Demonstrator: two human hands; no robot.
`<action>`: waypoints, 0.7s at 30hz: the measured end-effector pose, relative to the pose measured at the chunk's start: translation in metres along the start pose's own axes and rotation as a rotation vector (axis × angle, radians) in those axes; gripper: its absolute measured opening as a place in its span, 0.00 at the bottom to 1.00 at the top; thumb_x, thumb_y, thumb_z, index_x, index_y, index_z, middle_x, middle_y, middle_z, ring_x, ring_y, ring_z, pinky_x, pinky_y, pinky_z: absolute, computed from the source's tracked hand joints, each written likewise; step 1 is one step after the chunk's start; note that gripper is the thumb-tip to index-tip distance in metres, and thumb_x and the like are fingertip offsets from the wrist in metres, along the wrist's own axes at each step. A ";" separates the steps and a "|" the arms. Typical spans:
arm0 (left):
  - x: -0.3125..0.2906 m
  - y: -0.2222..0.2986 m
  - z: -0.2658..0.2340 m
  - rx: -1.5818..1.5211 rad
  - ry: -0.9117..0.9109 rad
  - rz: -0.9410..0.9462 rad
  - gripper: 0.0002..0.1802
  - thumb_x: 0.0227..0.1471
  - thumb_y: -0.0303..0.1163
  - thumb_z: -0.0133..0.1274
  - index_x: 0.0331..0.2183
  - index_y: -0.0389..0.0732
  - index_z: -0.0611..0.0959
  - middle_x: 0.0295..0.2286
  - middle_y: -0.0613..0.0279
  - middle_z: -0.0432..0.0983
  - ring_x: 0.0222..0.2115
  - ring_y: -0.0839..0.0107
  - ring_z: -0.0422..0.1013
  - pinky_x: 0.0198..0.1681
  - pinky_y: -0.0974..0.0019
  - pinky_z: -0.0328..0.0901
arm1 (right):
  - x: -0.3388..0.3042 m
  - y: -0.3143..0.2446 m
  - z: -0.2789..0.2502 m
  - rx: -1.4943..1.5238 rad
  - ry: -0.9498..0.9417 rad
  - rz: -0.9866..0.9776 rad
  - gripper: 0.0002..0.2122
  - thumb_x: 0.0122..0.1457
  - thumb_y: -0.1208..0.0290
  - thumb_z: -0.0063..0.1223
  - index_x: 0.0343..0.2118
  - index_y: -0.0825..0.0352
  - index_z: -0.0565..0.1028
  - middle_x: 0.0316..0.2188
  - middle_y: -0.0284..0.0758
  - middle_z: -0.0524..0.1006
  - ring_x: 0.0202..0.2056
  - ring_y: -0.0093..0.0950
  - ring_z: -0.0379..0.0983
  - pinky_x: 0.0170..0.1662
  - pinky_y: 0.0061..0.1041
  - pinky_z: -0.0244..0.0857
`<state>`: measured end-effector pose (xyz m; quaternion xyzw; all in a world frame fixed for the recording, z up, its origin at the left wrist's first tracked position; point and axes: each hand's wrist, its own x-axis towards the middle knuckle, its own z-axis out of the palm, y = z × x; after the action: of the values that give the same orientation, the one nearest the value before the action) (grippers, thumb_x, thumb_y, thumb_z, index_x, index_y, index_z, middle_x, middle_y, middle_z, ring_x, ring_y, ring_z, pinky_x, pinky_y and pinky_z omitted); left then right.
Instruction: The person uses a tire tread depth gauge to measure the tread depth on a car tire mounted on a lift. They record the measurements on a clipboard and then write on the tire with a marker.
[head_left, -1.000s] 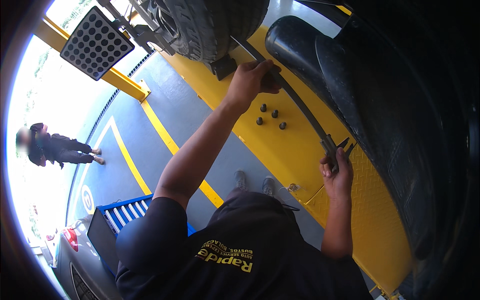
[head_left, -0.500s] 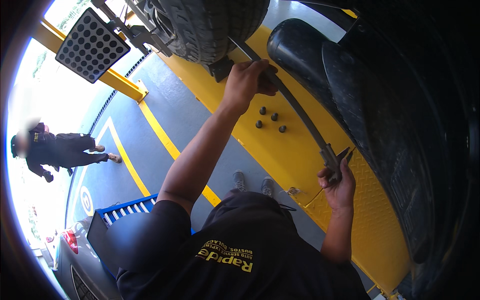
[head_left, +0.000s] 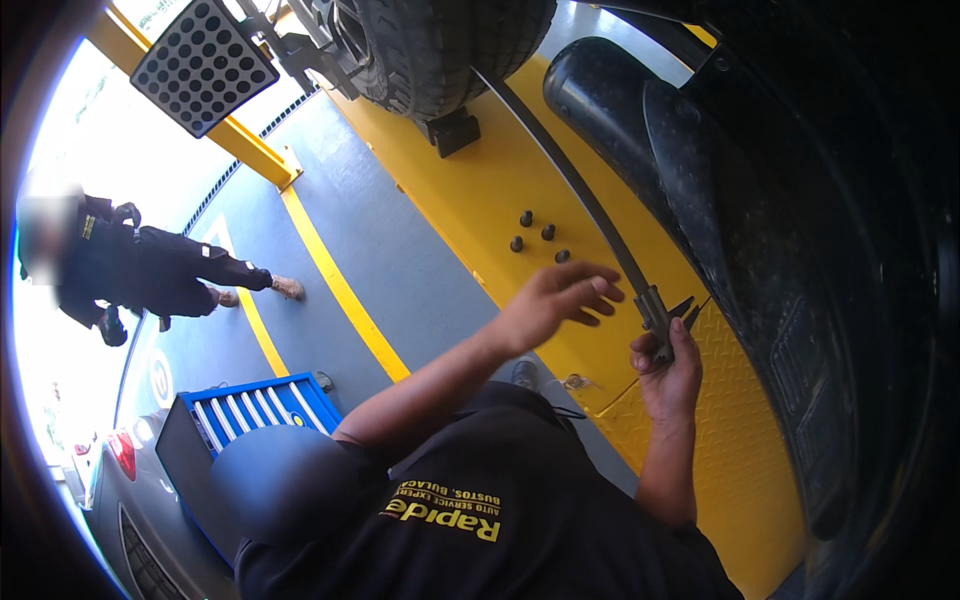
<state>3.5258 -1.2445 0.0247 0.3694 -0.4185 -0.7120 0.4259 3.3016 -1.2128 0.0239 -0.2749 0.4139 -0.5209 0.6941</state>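
A long grey metal caliper (head_left: 602,212) slants across the view, its far end by the black tire (head_left: 430,50). My right hand (head_left: 668,378) is closed on the caliper's near end, with thumb and fingers around its jaws. My left hand (head_left: 560,305) hovers just left of the sliding jaw, fingers apart and holding nothing; I cannot tell if a fingertip touches the bar. Beyond the left hand, several dark lug nuts (head_left: 548,232) stand on the yellow platform (head_left: 470,195), one partly hidden by the hand.
A black curved plastic fender part (head_left: 610,95) runs along the right. A dotted target board (head_left: 205,68) is mounted beside the wheel. A blue tool cabinet (head_left: 320,398) and a grey car (head_left: 110,520) are lower left. Another person (head_left: 150,262) walks at the left.
My left hand has let go of the caliper bar and drawn back towards its jaws. My right hand keeps its hold. The other person has come nearer.
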 end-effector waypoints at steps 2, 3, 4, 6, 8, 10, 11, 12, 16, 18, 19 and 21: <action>-0.003 -0.014 0.020 0.001 -0.006 0.118 0.26 0.66 0.43 0.46 0.54 0.30 0.73 0.44 0.51 0.78 0.45 0.64 0.75 0.47 0.63 0.71 | 0.001 -0.001 0.004 0.010 0.018 -0.003 0.16 0.67 0.57 0.49 0.38 0.68 0.78 0.24 0.37 0.81 0.23 0.20 0.77 0.25 0.16 0.68; -0.003 -0.016 0.026 0.027 -0.003 0.175 0.26 0.66 0.42 0.46 0.54 0.30 0.73 0.45 0.51 0.78 0.46 0.64 0.75 0.48 0.63 0.71 | 0.001 -0.002 0.005 0.017 0.034 -0.002 0.16 0.66 0.57 0.50 0.38 0.68 0.77 0.24 0.37 0.81 0.23 0.20 0.77 0.24 0.16 0.68; -0.001 -0.016 0.029 0.002 0.020 0.152 0.26 0.66 0.42 0.46 0.53 0.29 0.73 0.45 0.51 0.78 0.46 0.64 0.75 0.48 0.63 0.71 | 0.003 -0.002 0.007 0.022 0.044 -0.015 0.15 0.66 0.58 0.51 0.38 0.68 0.77 0.25 0.37 0.81 0.23 0.20 0.78 0.24 0.16 0.68; 0.004 -0.012 0.030 -0.023 0.060 0.157 0.25 0.66 0.42 0.46 0.53 0.28 0.73 0.45 0.50 0.77 0.46 0.64 0.75 0.48 0.63 0.71 | 0.005 -0.002 0.010 0.027 0.102 0.002 0.14 0.67 0.59 0.50 0.37 0.67 0.77 0.22 0.37 0.80 0.20 0.20 0.73 0.24 0.15 0.64; 0.010 -0.004 0.028 -0.048 0.128 0.144 0.24 0.66 0.41 0.46 0.51 0.28 0.74 0.43 0.51 0.78 0.45 0.65 0.76 0.47 0.64 0.71 | 0.006 -0.002 0.011 0.026 0.142 0.011 0.13 0.68 0.60 0.49 0.37 0.66 0.77 0.20 0.37 0.80 0.18 0.19 0.71 0.23 0.15 0.62; 0.014 0.001 0.027 -0.053 0.189 0.159 0.23 0.66 0.41 0.46 0.49 0.28 0.75 0.42 0.52 0.79 0.43 0.66 0.77 0.46 0.65 0.72 | 0.007 -0.002 0.012 0.013 0.189 0.033 0.13 0.68 0.60 0.49 0.37 0.66 0.77 0.20 0.37 0.80 0.18 0.19 0.71 0.23 0.15 0.61; 0.016 0.003 0.029 -0.047 0.214 0.165 0.23 0.66 0.41 0.47 0.48 0.28 0.76 0.41 0.52 0.79 0.43 0.67 0.77 0.45 0.65 0.72 | 0.008 -0.003 0.013 0.013 0.145 0.022 0.13 0.68 0.60 0.49 0.37 0.66 0.77 0.20 0.37 0.80 0.19 0.19 0.72 0.22 0.15 0.61; 0.018 0.004 0.029 -0.035 0.242 0.173 0.22 0.66 0.41 0.47 0.47 0.28 0.76 0.40 0.52 0.79 0.42 0.67 0.77 0.45 0.66 0.72 | 0.009 -0.003 0.013 0.006 0.130 0.022 0.13 0.68 0.60 0.49 0.37 0.66 0.77 0.20 0.37 0.80 0.19 0.19 0.72 0.22 0.16 0.62; 0.029 0.004 0.035 0.015 0.321 0.183 0.21 0.64 0.40 0.50 0.44 0.28 0.77 0.36 0.53 0.80 0.36 0.68 0.79 0.40 0.67 0.74 | 0.012 -0.001 0.013 -0.012 0.183 0.043 0.14 0.68 0.59 0.47 0.37 0.66 0.77 0.19 0.37 0.79 0.20 0.21 0.75 0.23 0.17 0.66; 0.033 0.004 0.037 0.086 0.357 0.177 0.19 0.64 0.38 0.50 0.43 0.28 0.77 0.33 0.54 0.81 0.33 0.69 0.79 0.38 0.67 0.74 | 0.009 0.001 0.009 -0.049 0.112 0.048 0.16 0.69 0.57 0.46 0.39 0.67 0.76 0.22 0.37 0.80 0.23 0.22 0.77 0.25 0.18 0.69; 0.032 0.003 0.036 0.117 0.385 0.162 0.18 0.64 0.37 0.50 0.43 0.29 0.77 0.32 0.55 0.81 0.31 0.69 0.79 0.37 0.67 0.74 | 0.007 0.001 0.005 -0.064 0.054 0.038 0.17 0.69 0.55 0.45 0.40 0.68 0.76 0.23 0.37 0.81 0.25 0.23 0.78 0.26 0.19 0.70; 0.025 -0.002 0.036 0.117 0.376 0.090 0.17 0.63 0.36 0.51 0.43 0.29 0.78 0.30 0.56 0.81 0.29 0.69 0.79 0.36 0.68 0.74 | -0.001 0.002 -0.010 -0.025 -0.001 0.097 0.20 0.69 0.52 0.42 0.44 0.67 0.74 0.29 0.38 0.81 0.27 0.25 0.79 0.28 0.21 0.72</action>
<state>3.4846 -1.2567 0.0319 0.5009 -0.3885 -0.5852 0.5057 3.2938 -1.2110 0.0173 -0.2635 0.4328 -0.4811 0.7154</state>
